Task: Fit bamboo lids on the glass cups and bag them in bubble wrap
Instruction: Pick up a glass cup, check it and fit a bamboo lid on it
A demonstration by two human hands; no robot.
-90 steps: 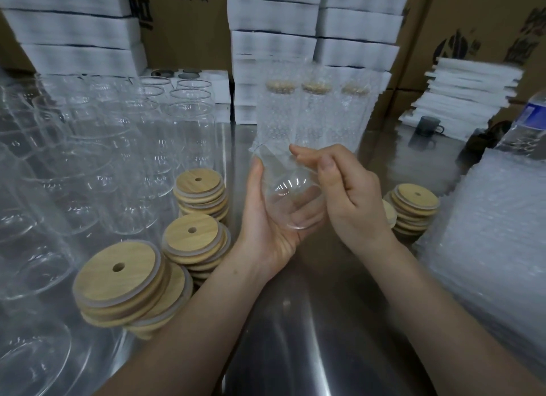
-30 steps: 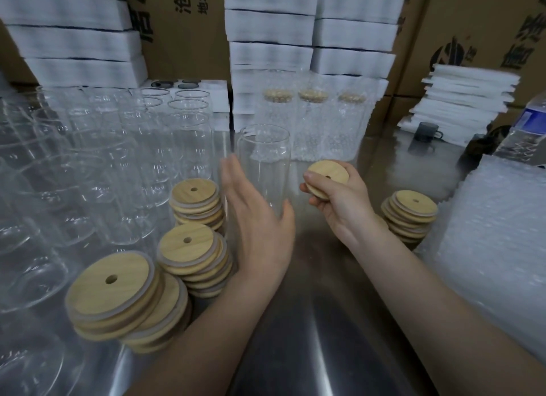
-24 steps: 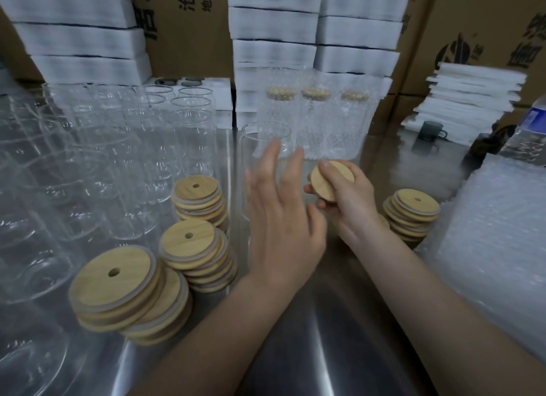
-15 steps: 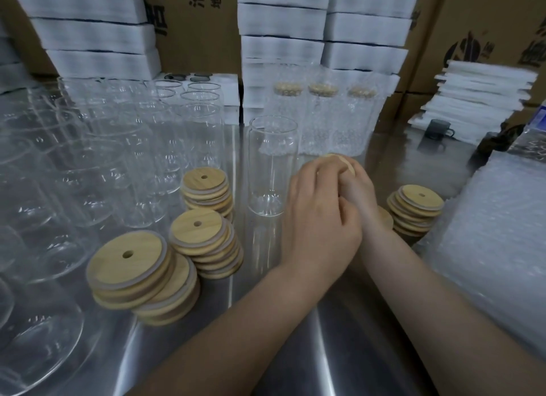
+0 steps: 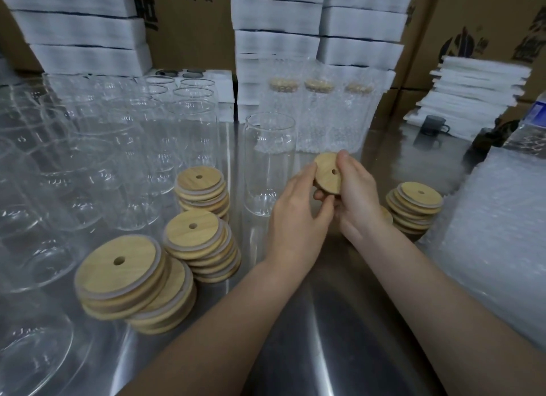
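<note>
Contact with the tall clear glass cup [image 5: 269, 162] has been dropped by the left hand [image 5: 295, 215], now pinching the tilted round bamboo lid [image 5: 326, 172] together with the right hand [image 5: 359, 200]. Just left of that grip the cup is left standing, unlidded; fitting is judged next.

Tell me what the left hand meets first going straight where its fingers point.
The left hand would meet the bamboo lid, which its fingers already seem to pinch; the right hand holds it too.

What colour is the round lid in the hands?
Light tan bamboo lid with a small hole, seen from the head view.
</note>
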